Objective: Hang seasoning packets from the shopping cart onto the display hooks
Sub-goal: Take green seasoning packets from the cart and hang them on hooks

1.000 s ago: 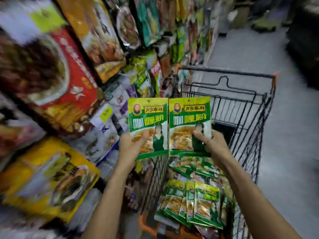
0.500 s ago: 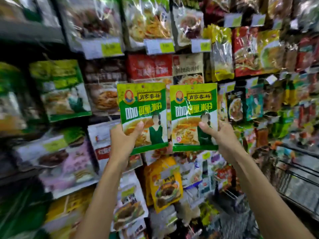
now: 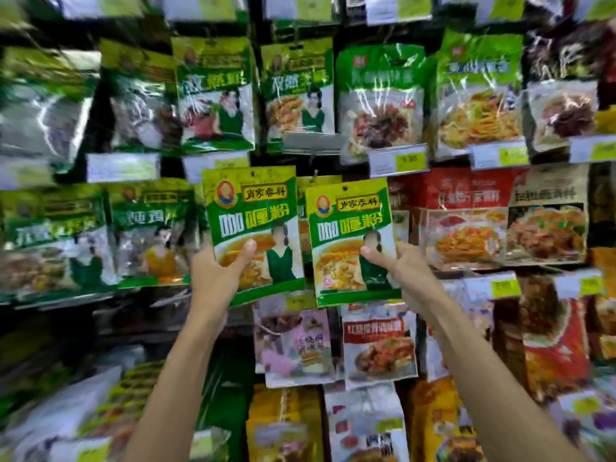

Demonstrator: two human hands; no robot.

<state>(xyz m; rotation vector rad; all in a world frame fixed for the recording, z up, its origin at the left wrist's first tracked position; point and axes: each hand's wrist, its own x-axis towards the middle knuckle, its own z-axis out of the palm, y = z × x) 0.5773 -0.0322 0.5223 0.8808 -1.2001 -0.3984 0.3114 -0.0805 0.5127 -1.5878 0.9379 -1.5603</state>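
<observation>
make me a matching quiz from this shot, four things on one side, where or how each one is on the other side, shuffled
Column one
1. left hand
2. right hand
3. red-labelled packet
4. price tag

Column two
A. hangs lower than both hands
B. grips the higher green packet
C. sits higher than both hands
D. grips the lower green packet

Pairs: 1-B, 2-D, 3-A, 4-C
</observation>
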